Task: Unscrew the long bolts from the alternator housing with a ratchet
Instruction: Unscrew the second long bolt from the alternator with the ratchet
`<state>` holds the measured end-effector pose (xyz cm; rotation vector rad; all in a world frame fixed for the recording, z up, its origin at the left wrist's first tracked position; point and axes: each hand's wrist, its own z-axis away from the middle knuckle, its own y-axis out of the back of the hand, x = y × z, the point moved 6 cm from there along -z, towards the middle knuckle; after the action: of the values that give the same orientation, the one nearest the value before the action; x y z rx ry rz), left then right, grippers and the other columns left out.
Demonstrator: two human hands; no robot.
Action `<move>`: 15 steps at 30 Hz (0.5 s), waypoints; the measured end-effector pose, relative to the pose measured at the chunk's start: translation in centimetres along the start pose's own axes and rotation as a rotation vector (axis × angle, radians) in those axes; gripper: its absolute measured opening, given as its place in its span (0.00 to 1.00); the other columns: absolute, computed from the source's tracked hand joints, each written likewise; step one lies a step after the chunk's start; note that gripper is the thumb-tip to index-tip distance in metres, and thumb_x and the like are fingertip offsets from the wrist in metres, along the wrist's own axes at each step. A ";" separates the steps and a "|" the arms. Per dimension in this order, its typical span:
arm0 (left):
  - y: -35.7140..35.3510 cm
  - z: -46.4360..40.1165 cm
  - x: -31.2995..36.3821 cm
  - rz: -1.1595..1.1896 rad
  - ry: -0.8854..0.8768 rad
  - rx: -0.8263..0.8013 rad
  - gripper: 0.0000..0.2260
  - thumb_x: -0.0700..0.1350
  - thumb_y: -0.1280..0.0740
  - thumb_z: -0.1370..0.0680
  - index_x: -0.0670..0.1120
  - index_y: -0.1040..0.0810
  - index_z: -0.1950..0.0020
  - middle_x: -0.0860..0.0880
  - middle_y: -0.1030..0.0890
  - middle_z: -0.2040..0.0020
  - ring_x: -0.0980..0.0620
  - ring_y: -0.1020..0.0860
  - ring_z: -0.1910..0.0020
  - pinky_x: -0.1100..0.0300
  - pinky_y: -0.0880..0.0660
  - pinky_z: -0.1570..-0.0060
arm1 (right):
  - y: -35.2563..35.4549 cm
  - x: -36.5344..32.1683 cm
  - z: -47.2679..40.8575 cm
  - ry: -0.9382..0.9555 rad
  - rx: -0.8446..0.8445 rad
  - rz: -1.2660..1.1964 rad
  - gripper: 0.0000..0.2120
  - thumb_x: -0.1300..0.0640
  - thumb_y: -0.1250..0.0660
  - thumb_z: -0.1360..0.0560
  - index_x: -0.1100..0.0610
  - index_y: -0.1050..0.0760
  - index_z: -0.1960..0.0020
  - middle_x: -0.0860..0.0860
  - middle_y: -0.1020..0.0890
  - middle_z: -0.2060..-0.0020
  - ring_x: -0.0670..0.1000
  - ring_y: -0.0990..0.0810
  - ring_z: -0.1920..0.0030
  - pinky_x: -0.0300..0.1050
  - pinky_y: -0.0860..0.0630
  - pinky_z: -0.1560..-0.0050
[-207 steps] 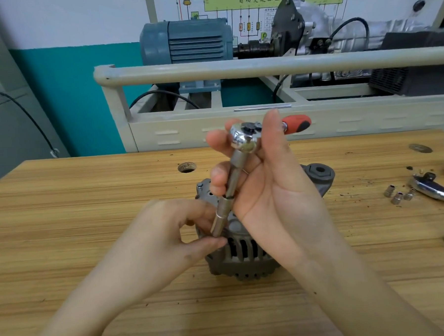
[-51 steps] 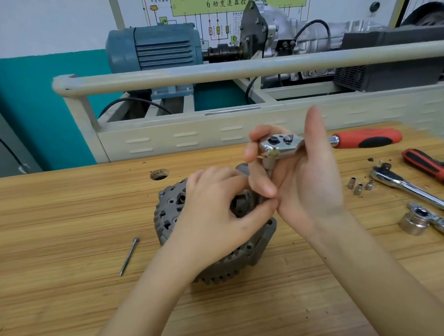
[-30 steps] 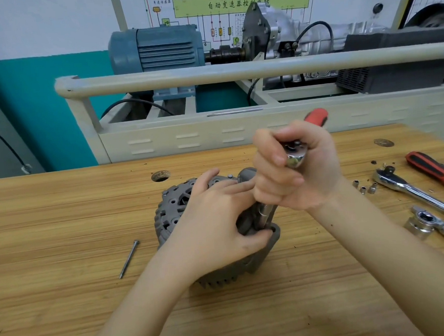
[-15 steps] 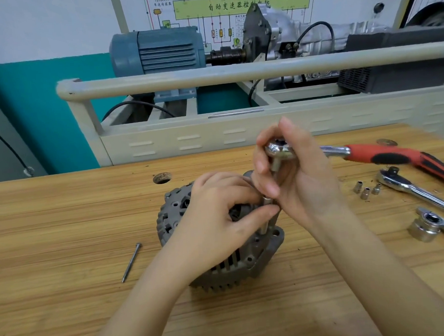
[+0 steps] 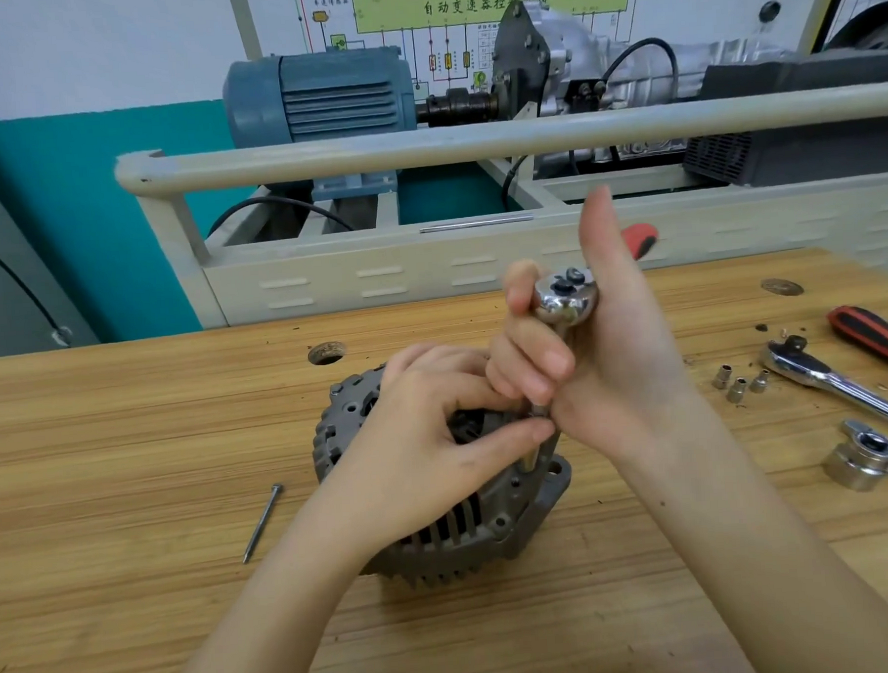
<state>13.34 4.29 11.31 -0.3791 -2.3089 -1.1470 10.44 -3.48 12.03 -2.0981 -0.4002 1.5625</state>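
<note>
The grey alternator housing (image 5: 457, 531) stands on the wooden bench (image 5: 129, 455) in the middle of the head view. My left hand (image 5: 437, 439) lies over its top and pinches the ratchet's extension shaft (image 5: 537, 434) between thumb and fingers near the socket. My right hand (image 5: 602, 359) grips the chrome ratchet head (image 5: 566, 294) from the side, thumb pointing up. The ratchet's red handle (image 5: 640, 238) sticks out behind that hand, away from me. One long bolt (image 5: 262, 520) lies loose on the bench to the left of the housing. The bolt under the socket is hidden.
At the right lie three small sockets (image 5: 737, 385), a second chrome ratchet (image 5: 835, 382) with a red handle (image 5: 879, 336), and a large socket on a tool (image 5: 865, 461). A grey rail (image 5: 473, 139) and a machine stand behind the bench. A hole (image 5: 325, 352) marks the bench top.
The ratchet's red handle swung from pointing right to pointing away behind my right hand. My left hand stayed on the housing and shaft.
</note>
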 end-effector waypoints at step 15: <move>0.0 0.2 -0.1 -0.049 0.027 -0.027 0.11 0.57 0.35 0.32 0.50 0.24 0.66 0.56 0.21 0.62 0.61 0.25 0.53 0.50 0.40 0.35 | -0.7 -0.4 2.1 0.511 0.187 0.271 0.17 0.36 0.33 0.39 0.49 0.30 0.64 0.49 0.23 0.74 0.46 0.29 0.80 0.36 0.32 0.78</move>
<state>13.33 4.42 11.18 -0.3159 -2.2930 -1.2004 8.35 -2.66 12.31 -2.3622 0.2077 1.0773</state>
